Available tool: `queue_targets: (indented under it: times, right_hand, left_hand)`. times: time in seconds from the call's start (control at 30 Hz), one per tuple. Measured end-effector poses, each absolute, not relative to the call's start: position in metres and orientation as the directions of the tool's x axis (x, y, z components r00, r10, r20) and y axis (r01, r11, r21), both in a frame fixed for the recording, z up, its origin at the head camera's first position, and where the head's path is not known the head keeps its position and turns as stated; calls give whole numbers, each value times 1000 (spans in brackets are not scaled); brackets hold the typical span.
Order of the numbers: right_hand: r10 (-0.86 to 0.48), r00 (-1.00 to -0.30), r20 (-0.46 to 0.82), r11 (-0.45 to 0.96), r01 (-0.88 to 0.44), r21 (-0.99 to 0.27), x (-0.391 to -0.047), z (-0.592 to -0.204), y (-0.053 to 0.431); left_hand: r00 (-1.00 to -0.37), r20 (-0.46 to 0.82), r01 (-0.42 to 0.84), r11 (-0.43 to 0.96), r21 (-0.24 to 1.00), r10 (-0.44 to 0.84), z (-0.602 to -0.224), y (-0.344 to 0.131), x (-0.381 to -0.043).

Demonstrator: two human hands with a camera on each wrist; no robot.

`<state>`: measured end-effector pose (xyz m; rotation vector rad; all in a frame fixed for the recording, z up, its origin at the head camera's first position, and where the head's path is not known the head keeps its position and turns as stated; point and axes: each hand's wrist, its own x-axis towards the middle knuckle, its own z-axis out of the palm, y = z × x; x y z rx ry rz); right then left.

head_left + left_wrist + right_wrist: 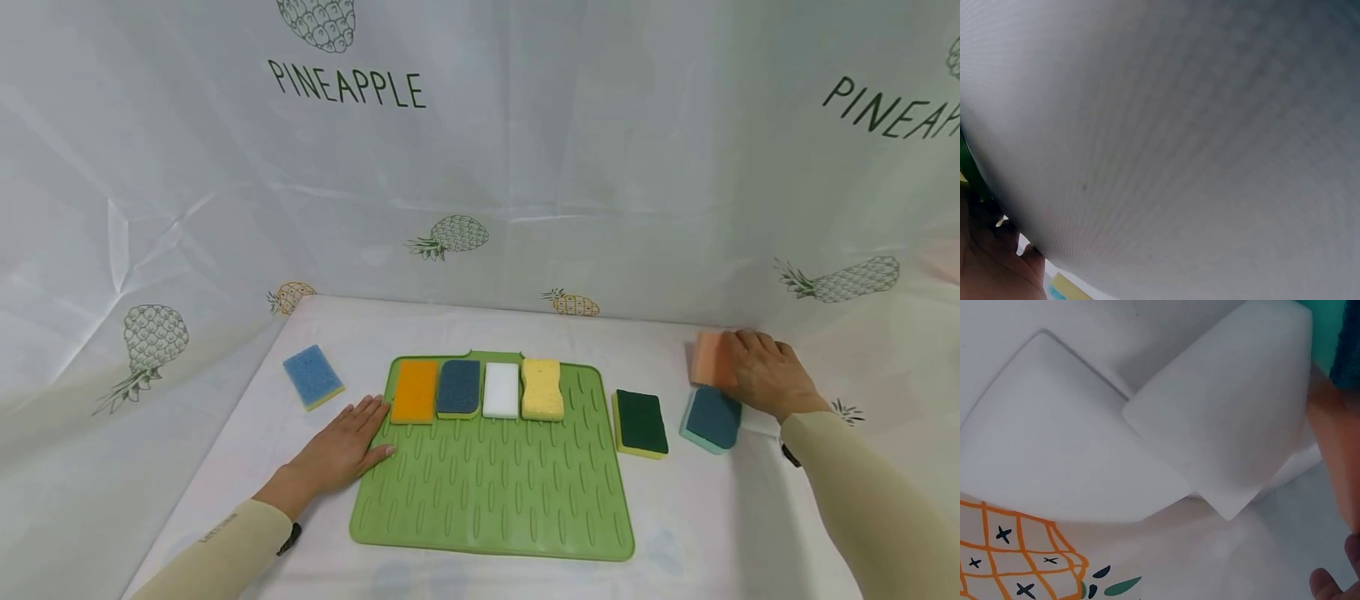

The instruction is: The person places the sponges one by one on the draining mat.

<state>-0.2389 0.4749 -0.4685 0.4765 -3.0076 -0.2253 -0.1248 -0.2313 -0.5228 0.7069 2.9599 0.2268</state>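
Observation:
My left hand (pixel 345 442) rests flat on the left edge of a green ridged mat (pixel 495 483), fingers spread and palm down. On the far part of the mat stand an orange sponge (pixel 414 392), a dark blue scouring sponge (pixel 459 387), a white sponge (pixel 501 390) and a yellow waisted sponge (pixel 542 387) in a row. At the far right, my right hand (pixel 772 375) holds a peach-orange sponge (pixel 708 358) at its right side; the thumb is hidden. A teal scouring sponge (pixel 714 419) lies just nearer. Fingertips (pixel 1352 547) show at the peach-orange sponge (pixel 1335 450) in the right wrist view.
White blocks (pixel 1229 406) lie under the right wrist, one overlapping another. A dark green scouring sponge (pixel 641 423) sits right of the mat, a blue one (pixel 313 377) off to its left. A pineapple-print sheet (pixel 510 167) rises behind the table.

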Motion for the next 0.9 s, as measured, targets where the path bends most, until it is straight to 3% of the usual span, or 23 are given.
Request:
queue_targets:
  times: [0.33,0.9]
  right_hand:
    - [-286,-943,173,954,-262,147,-238,-462,467]
    - [-355,-911,209,920,-301,251,-240,-450,432]
  left_hand:
    - [-888,-56,440,880,180,456,-522,-232,-124]
    - [-886,-54,444,877,182,460,-519,-231,-125]
